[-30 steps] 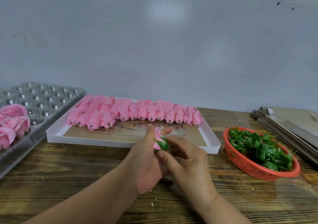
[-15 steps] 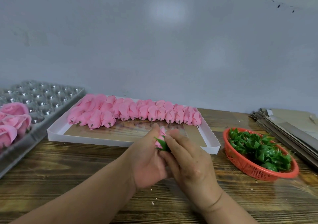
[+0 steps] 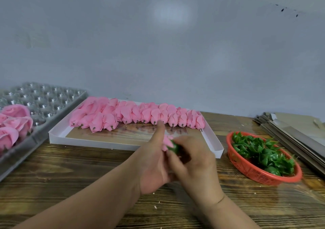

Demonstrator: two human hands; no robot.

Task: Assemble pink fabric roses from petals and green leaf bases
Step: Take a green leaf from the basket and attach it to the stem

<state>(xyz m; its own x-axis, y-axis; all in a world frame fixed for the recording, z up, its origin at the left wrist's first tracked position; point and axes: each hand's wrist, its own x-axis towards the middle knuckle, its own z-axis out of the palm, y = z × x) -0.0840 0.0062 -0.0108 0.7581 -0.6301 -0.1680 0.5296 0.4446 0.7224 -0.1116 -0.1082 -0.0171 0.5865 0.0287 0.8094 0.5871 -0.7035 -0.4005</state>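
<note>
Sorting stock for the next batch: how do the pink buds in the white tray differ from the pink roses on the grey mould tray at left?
The buds are narrow closed cones lying on their sides in overlapping rows, bare stem pins showing; the roses are wider and opened, petals spread. The white tray is flat-bottomed; the grey mould tray has round cups. Both share the same pink.

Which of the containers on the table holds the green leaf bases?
The red basket at the right holds the green leaf bases. The white tray holds only pink buds.
</note>
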